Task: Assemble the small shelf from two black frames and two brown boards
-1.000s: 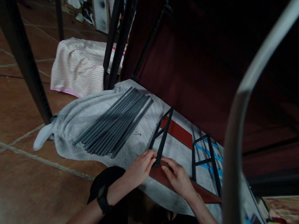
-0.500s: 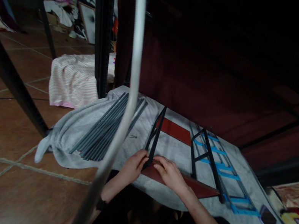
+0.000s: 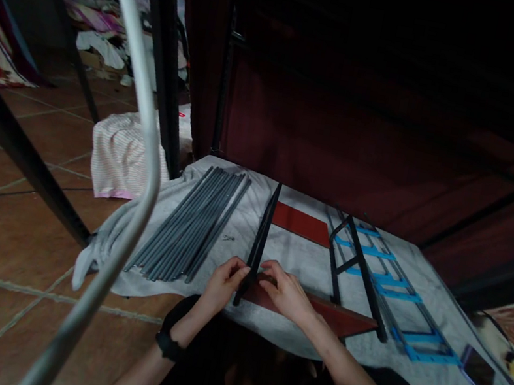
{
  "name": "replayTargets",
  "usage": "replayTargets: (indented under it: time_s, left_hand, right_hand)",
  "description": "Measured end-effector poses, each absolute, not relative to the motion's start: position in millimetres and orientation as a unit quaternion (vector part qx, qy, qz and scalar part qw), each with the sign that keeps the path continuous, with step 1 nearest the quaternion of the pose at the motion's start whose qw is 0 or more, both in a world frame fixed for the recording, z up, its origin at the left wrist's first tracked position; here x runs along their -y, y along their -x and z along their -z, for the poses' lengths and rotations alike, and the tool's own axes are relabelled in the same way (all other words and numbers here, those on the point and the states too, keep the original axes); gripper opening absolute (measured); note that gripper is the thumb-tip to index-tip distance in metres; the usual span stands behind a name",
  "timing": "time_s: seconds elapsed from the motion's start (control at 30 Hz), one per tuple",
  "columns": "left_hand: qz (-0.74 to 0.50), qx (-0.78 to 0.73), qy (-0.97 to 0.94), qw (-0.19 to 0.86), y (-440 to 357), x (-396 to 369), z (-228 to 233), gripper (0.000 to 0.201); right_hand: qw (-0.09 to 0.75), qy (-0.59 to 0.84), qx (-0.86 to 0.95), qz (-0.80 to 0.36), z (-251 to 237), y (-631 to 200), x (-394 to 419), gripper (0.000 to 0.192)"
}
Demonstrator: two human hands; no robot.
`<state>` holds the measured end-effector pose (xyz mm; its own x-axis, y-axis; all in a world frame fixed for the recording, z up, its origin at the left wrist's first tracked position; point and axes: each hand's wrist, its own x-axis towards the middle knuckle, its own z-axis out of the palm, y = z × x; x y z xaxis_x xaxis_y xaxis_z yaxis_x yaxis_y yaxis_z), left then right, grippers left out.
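Note:
A black metal side frame (image 3: 263,233) stands on edge over the grey cloth. At its near end, the fingers and thumb of my left hand (image 3: 220,286) are closed on it. My right hand (image 3: 287,294) is just right of the frame, its fingers curved and apart above the left end of a reddish-brown panel (image 3: 339,318). Any contact there is hard to make out. At the panel's other end stands a second black frame (image 3: 362,274), with a crossbar. Another reddish-brown panel (image 3: 301,222) lies farther back between the frames.
Several grey metal tubes (image 3: 192,224) lie on the left of the cloth (image 3: 171,187), with small metal pieces (image 3: 228,238) nearby. Blue-and-grey racks (image 3: 399,290) and a phone (image 3: 477,371) are on the right. A pale curved pole (image 3: 150,134) crosses the left foreground.
My view has shifted, and the pale pole now appears farther left. The left black frame has turned more edge-on. My right fingers have drawn slightly away from its near end.

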<state>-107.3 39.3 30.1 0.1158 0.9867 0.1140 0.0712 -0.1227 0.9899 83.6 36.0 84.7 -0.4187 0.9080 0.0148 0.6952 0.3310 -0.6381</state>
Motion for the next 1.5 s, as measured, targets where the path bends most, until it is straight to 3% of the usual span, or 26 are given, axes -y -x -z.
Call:
replayTargets:
  time_s: [0.2,0.43,0.6,0.83,1.03,1.23,1.4,1.5]
  left_hand:
    - [-0.489,-0.432,-0.619,0.437,108.9,-36.4,-29.6,0.016]
    - [-0.480,-0.457,-0.554,0.505,106.7,-39.9,-26.9,0.026]
    - [-0.472,-0.449,-0.622,0.434,108.4,-40.0,-29.1,0.016]
    - [-0.473,-0.445,-0.576,0.497,110.7,-40.9,-28.6,0.023]
    - [-0.477,-0.456,-0.616,0.430,106.5,-39.1,-31.1,0.018]
    - [-0.473,-0.456,-0.569,0.494,108.8,-39.5,-33.9,0.023]
    - [-0.480,-0.481,-0.600,0.423,104.0,-43.1,-34.5,0.024]
    - [-0.486,-0.455,-0.598,0.446,103.4,-40.1,-35.8,0.019]
  right_hand:
    - [0.175,0.511,0.796,-0.275,-81.4,-84.2,-38.7,0.036]
    - [0.139,0.517,0.814,-0.226,-85.0,-82.6,-35.5,0.044]
    - [0.092,0.561,0.813,-0.124,-96.7,-79.7,-23.6,0.024]
    - [0.104,0.549,0.815,-0.156,-100.8,-81.5,-24.0,0.017]
    - [0.116,0.543,0.815,-0.166,-96.9,-83.1,-25.3,0.017]
    - [0.107,0.547,0.814,-0.163,-93.7,-84.8,-27.2,0.019]
    - [0.106,0.543,0.818,-0.157,-93.5,-85.6,-27.8,0.019]
    - [0.107,0.538,0.821,-0.158,-92.8,-85.9,-28.2,0.019]
